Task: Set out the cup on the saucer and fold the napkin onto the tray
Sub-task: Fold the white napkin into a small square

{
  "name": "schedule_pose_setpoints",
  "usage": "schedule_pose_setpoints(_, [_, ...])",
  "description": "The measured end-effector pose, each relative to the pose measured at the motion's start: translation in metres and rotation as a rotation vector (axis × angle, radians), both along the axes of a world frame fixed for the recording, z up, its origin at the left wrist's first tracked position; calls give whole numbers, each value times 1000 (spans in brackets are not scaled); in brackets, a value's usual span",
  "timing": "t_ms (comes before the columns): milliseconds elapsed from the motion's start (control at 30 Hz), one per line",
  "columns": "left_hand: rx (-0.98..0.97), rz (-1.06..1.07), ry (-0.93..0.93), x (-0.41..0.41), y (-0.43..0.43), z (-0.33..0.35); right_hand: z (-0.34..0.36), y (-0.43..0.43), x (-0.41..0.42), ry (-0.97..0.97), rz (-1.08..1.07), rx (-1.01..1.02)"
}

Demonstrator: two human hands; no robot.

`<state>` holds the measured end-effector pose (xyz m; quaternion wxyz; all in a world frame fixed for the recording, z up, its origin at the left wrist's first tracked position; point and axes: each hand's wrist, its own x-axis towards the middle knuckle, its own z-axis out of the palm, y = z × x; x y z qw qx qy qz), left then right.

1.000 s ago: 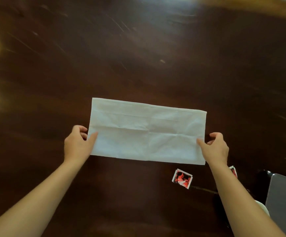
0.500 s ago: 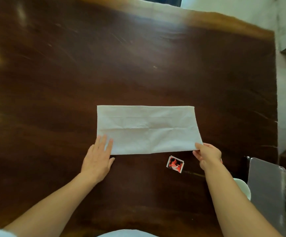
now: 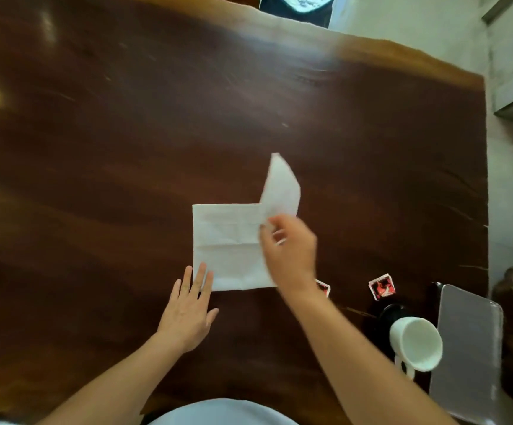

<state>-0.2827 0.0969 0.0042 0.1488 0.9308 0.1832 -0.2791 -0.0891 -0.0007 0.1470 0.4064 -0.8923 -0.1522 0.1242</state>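
A white napkin (image 3: 229, 243) lies on the dark wooden table (image 3: 126, 148). Its right part is lifted up and swung over to the left. My right hand (image 3: 289, 253) pinches that raised flap above the napkin's middle. My left hand (image 3: 187, 311) lies flat, fingers straight, pressing the napkin's near left corner. A white cup (image 3: 416, 345) stands at the right on a dark saucer (image 3: 384, 317), beside a grey tray (image 3: 467, 357).
Two small red-and-white packets (image 3: 382, 286) (image 3: 324, 288) lie on the table between the napkin and the cup. The table's far edge runs along the top right, with a pale floor (image 3: 433, 19) beyond it.
My right hand has lifted the napkin's right end and carried it leftward over the rest. My left hand stays flat on the near left corner. The camera has shifted, and the cup has come into view.
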Motion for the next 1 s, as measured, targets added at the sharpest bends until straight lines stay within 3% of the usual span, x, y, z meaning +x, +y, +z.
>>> schedule_pose_setpoints(67, [-186, 178, -91, 2, 6, 7, -10, 16, -47, 147, 286, -126])
schedule_pose_setpoints(133, [-375, 553, -287, 7, 13, 16, -24, 13, -83, 233, 482, -248])
schedule_pose_setpoints(200, [-353, 851, -399, 13, 19, 22, -35, 1, -101, 274, 552, -287])
schedule_pose_setpoints(333, [-368, 1122, -197, 30, 34, 23, -52, -26, -97, 392, 555, -420])
schedule_pose_setpoints(533, [-374, 1152, -86, 48, 38, 22, -61, -53, -46, 426, 374, -491])
schedule_pose_setpoints(667, [-322, 1165, -198, 52, 32, 29, -62, -61, -19, 402, 283, -488])
schedule_pose_setpoints(867, [-171, 940, -48, 36, 25, 34, -71, -64, -15, 439, 243, -500])
schedule_pose_setpoints(1000, [13, 553, -330, 58, 21, 36, -79, -42, -17, 304, 338, -528])
